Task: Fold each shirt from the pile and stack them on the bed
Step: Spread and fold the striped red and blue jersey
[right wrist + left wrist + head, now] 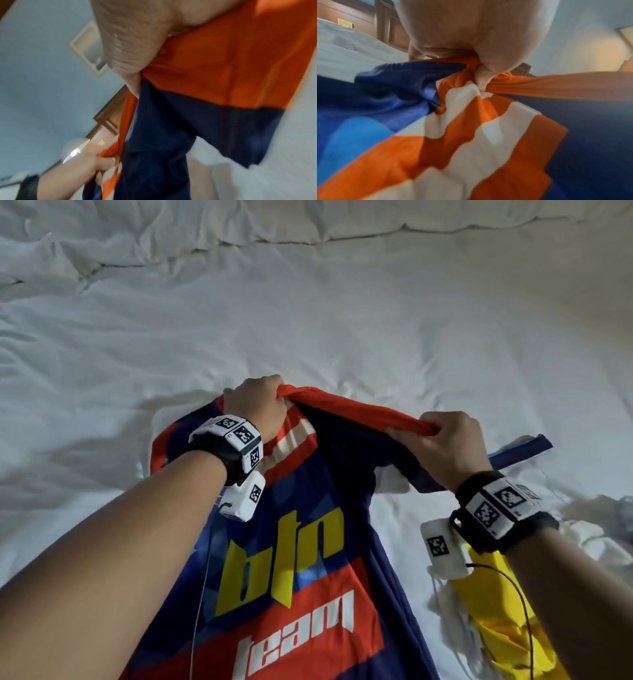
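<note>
A navy, orange and white jersey point(301, 559) with yellow "btn" and white "team" lettering hangs stretched above the white bed point(308, 320). My left hand point(260, 402) grips its orange shoulder edge at one end, fingers curled into the cloth. My right hand point(442, 433) grips the same orange edge further right. Up close, the left hand point(481, 75) bunches orange and white striped fabric point(471, 135). In the right wrist view my right hand point(137, 54) holds the orange and navy sleeve point(214, 94), and the left hand point(96, 159) shows below.
A yellow garment point(503, 618) lies on the bed under my right wrist, beside crumpled white and pale clothes point(589, 535). A blue-edged garment point(524, 451) lies behind my right hand. Broad wrinkled bedding stretches ahead. A wooden headboard point(388, 31) stands at the far end.
</note>
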`<state>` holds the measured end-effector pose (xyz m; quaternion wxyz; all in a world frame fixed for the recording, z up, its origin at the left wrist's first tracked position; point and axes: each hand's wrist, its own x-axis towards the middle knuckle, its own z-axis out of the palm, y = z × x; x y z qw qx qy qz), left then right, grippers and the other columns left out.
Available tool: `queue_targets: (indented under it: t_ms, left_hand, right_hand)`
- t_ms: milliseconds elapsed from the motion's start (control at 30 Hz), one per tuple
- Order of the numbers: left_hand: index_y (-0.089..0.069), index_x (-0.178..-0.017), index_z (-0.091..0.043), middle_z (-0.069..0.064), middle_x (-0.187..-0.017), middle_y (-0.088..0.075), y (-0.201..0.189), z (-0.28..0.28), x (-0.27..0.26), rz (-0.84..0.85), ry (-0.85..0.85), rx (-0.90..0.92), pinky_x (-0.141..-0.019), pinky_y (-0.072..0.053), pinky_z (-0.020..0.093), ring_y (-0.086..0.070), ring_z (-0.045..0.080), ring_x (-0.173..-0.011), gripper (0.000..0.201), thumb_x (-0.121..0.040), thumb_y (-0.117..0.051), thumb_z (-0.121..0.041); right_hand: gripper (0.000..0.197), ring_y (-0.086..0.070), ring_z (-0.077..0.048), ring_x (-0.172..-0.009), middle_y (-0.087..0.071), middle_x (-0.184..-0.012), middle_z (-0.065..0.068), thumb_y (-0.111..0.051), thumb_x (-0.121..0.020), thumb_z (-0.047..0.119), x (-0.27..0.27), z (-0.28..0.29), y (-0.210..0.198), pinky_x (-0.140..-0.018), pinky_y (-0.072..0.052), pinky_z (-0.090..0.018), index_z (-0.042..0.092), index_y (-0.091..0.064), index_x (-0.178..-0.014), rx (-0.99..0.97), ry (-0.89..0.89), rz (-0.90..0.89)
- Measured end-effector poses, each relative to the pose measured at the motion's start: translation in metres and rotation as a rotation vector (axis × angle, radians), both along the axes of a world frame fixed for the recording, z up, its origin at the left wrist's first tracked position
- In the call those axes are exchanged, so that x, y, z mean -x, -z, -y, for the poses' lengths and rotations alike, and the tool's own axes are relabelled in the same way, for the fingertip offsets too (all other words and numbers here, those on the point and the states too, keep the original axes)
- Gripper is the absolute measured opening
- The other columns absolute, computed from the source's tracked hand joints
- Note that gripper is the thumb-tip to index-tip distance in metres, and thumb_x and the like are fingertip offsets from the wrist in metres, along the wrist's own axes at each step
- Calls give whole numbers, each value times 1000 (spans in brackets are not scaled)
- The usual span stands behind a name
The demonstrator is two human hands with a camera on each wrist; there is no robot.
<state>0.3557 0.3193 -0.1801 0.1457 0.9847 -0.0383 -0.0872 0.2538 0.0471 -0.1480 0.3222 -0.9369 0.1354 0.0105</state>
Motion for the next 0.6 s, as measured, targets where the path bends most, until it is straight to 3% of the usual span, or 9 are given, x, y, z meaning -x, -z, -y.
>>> queue_targets:
  t_ms: [133,200,267,367,433,500,567,600]
  left_hand:
    - [-64,-109,-18,7,-111,-63,11,21,3,2,23,-100,-100,-36,53,-57,35,-112,18,-99,-55,-31]
    - [-63,-119,-19,9,-121,-57,12,33,5,30,26,-150,-103,-35,55,-51,35,-119,24,-97,-53,-23]
    - [-58,-132,-22,9,-133,-52,12,45,8,56,65,-128,-107,-32,55,-44,35,-128,44,-88,-54,-14]
    - [-41,-151,-29,2,-158,-35,10,67,11,6,314,-97,-119,-16,62,-21,28,-150,73,-82,-59,-18]
    - [-30,-158,-30,-4,-166,-25,9,87,15,-117,464,-91,-121,-1,66,-7,22,-157,75,-88,-56,-23]
    - [-29,-158,-28,-3,-162,-33,12,106,17,-206,521,-90,-120,4,68,-11,22,-156,67,-95,-51,-25]
    - [-44,-147,-25,1,-143,-50,15,120,17,-211,521,-125,-120,0,69,-30,25,-145,50,-97,-50,-23]
    - [-52,-137,-24,1,-132,-54,16,124,16,-197,511,-149,-120,-3,68,-38,26,-137,42,-96,-51,-20]
  right_hand:
    - [41,-43,-9,-47,-47,-50,7,-83,-78,33,4,24,5,-45,-30,-17,10,-53,-63,-153,82,-18]
    - [31,-53,-7,-59,-58,-64,6,-85,-78,36,6,39,9,-50,-33,-17,15,-61,-77,-82,12,-130]
    - [29,-59,-11,-70,-63,-71,2,-85,-78,40,8,55,14,-55,-37,-21,18,-66,-81,4,-37,-226]
    - [21,-59,-20,-67,-63,-67,-5,-82,-83,30,11,72,17,-56,-40,-29,16,-69,-75,-7,-87,-276]
    - [10,-58,-20,-66,-64,-70,-10,-76,-87,14,11,74,13,-58,-43,-29,16,-70,-79,-99,-149,-250]
    - [20,-59,-13,-68,-67,-75,-6,-67,-84,-1,10,74,10,-59,-44,-19,19,-70,-84,-170,-150,-199]
    - [33,-61,-12,-73,-68,-79,2,-59,-79,-5,11,80,13,-57,-41,-11,25,-70,-90,-88,-116,-193]
    - [34,-61,-16,-77,-68,-82,2,-58,-79,-3,14,85,17,-59,-41,-14,25,-72,-94,-12,-99,-230]
